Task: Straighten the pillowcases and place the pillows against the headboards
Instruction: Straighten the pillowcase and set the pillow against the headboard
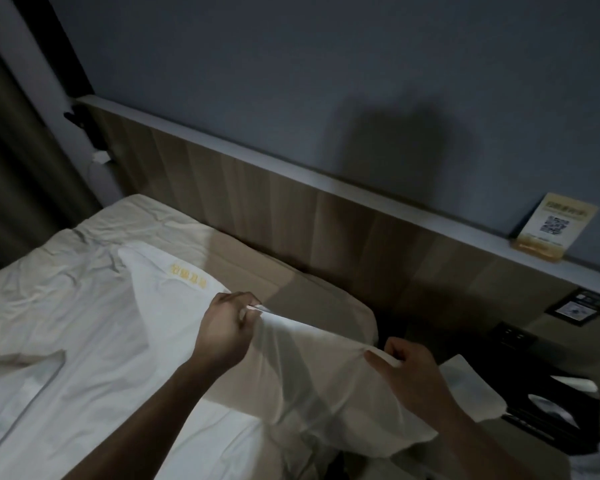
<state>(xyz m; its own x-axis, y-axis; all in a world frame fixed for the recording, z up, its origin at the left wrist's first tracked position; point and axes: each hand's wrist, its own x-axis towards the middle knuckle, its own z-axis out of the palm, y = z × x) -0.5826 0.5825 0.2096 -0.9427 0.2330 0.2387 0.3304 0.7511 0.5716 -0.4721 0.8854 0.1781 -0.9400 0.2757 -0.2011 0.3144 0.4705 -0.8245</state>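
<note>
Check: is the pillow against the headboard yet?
No. Both hands, left hand and right hand, hold the pillow up, short of the headboard.

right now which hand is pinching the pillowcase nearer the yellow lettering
The left hand: it pinches the pillowcase edge just below the yellow lettering. The right hand grips farther away, toward the nightstand side.

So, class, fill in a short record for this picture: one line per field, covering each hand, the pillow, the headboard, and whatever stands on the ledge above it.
left hand: grips the upper edge of the pillowcase
right hand: pinches the same edge further right
pillow: white, lying on the bed, its case pulled taut between the hands, not yet against the headboard
headboard: wooden panels, nothing leaning on it here
card: yellow, with a QR code, stands on the ledge at right
</note>
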